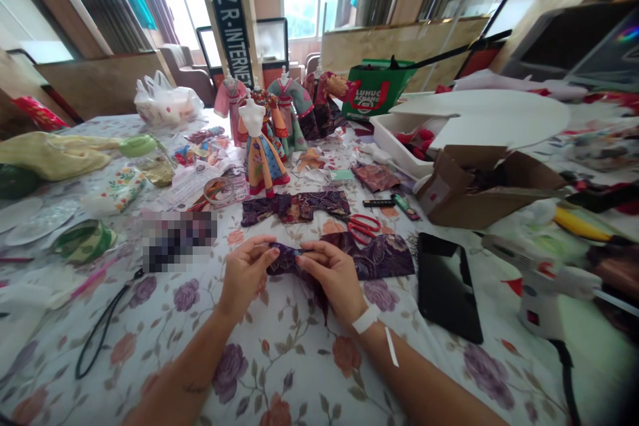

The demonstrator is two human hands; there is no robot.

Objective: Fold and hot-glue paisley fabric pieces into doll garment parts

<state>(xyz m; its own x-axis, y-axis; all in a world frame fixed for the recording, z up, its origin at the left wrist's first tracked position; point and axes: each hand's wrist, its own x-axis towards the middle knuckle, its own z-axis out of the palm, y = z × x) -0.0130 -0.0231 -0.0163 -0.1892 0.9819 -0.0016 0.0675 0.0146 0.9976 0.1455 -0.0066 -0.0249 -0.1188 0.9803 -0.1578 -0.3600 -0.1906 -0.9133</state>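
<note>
Both hands pinch a piece of dark purple patterned fabric (pixel 284 261) just above the table. My left hand (pixel 245 273) grips its left end between thumb and fingers. A short way to the right, my right hand (pixel 333 276) pinches the same cloth, part of which hangs below the fingers. Strips of white tape (pixel 367 319) cling to the right wrist. Behind the right hand lies a matching fabric piece (pixel 382 256), partly hidden. Another cut piece (pixel 294 206) lies flat farther back, beside red-handled scissors (pixel 363 227).
Dressed miniature mannequins (pixel 264 146) stand at the back centre. To the right are a black tablet (pixel 446 286), a cardboard box (pixel 464 203), a white foam box (pixel 394 140) and a glue gun (pixel 536 286). Green tape (pixel 82 239) and a black cord loop (pixel 102 339) lie left.
</note>
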